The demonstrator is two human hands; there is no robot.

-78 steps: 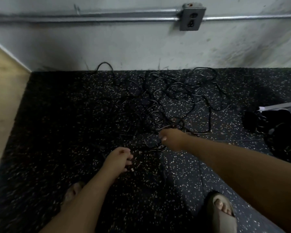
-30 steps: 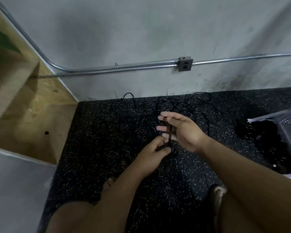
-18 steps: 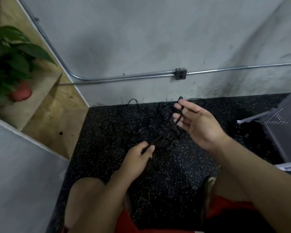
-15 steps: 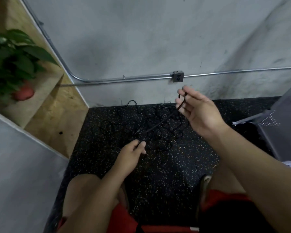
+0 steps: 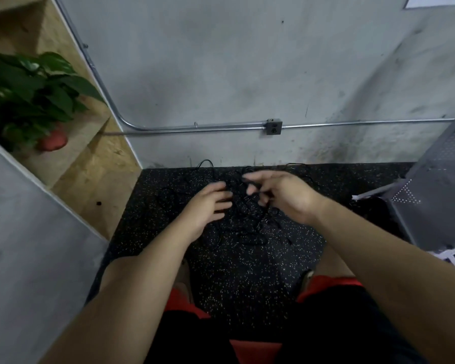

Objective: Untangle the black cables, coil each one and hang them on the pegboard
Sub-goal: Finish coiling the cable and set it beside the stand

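The left hand [image 5: 208, 206] and the right hand [image 5: 284, 195] hover close together above the tangle of black cables [image 5: 244, 219] on the speckled floor [image 5: 247, 271]. The left hand's fingers extend toward the right hand. The right hand's fingers are partly curled, and motion blur hides any grip. The pegboard [image 5: 436, 185] stands outboard of the right hand.

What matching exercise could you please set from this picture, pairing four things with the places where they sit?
Things:
1. potted plant
2. wall outlet
3. black cables
4. pegboard

Places:
A. tangled on the speckled floor
B. at the right edge of the view
C. in the wooden shelving on the left
D. on the metal conduit along the wall

Pairs: 1-C, 2-D, 3-A, 4-B
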